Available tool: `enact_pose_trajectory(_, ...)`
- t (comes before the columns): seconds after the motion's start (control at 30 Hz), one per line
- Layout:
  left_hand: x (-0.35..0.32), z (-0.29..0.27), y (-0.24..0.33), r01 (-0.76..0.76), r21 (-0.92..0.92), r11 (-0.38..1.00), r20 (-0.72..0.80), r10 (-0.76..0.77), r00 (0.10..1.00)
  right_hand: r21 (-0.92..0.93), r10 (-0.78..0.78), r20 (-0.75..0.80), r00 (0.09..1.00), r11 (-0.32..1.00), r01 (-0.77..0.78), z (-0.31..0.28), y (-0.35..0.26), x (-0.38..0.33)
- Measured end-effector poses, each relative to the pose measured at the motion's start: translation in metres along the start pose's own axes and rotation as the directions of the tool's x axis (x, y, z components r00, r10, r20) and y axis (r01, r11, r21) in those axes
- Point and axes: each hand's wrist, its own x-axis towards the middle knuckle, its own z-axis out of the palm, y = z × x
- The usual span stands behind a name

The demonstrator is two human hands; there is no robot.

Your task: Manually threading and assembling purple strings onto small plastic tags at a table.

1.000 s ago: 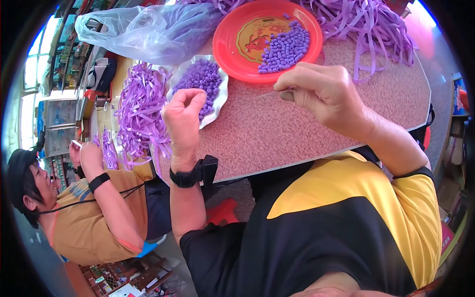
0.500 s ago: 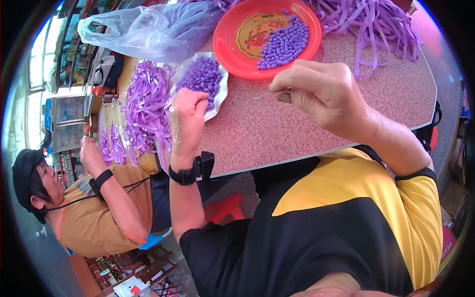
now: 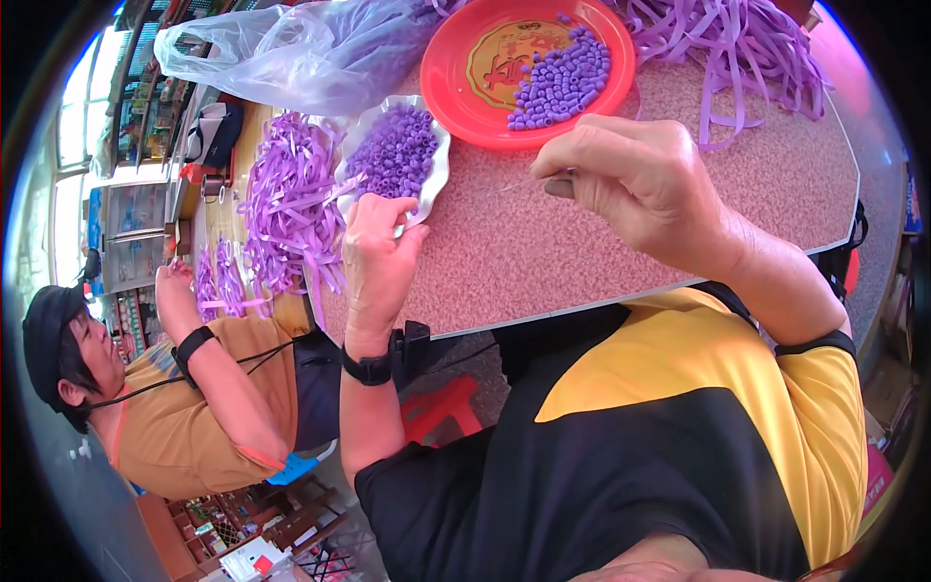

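Note:
My right hand (image 3: 640, 189) is raised over the table and closed in a pinch. From its fingertips a thin, pale needle-like strand (image 3: 519, 184) points left. My left hand (image 3: 380, 262) is at the near edge of a white wavy-rimmed dish (image 3: 439, 175). Its fingers are curled in, and what they hold, if anything, is too small to make out. Purple beads (image 3: 393, 155) are heaped in that dish. More purple beads (image 3: 562, 85) lie on the right side of a red plate (image 3: 456, 116), just beyond my right hand.
Purple ribbons (image 3: 286, 209) are piled left of the dish, and more purple ribbons (image 3: 732, 58) hang at the far right. A clear plastic bag (image 3: 291, 58) lies at the back on the pink table (image 3: 582, 252). Another person (image 3: 208, 407) sits at the left.
My left hand has drawn slightly nearer and to the right, off the beads to the dish's near edge, its thumb now further out. My right hand has barely moved.

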Motion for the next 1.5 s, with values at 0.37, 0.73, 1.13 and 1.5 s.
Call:
enact_pose_trajectory(0.37,-0.011,0.008,0.013,0.378,-0.764,0.523,0.126,-0.454,0.882,-0.091,0.052,0.079,0.996,0.995,-0.045,0.006,0.002,-0.003)
enact_pose_trajectory(0.73,0.000,0.051,0.067,0.251,-0.825,-0.506,0.329,-0.069,0.942,-0.089,0.059,0.015,0.998,0.994,-0.058,0.007,0.002,-0.004)
enact_pose_trajectory(1.13,0.000,0.052,0.074,0.200,-0.846,-0.494,0.286,-0.104,0.953,-0.144,0.034,-0.040,0.999,0.989,-0.039,0.006,0.001,-0.003)
enact_pose_trajectory(1.5,-0.001,0.052,0.091,0.187,-0.950,-0.251,0.242,-0.214,0.946,-0.294,-0.016,0.026,1.000,0.955,0.023,0.005,-0.002,-0.008)
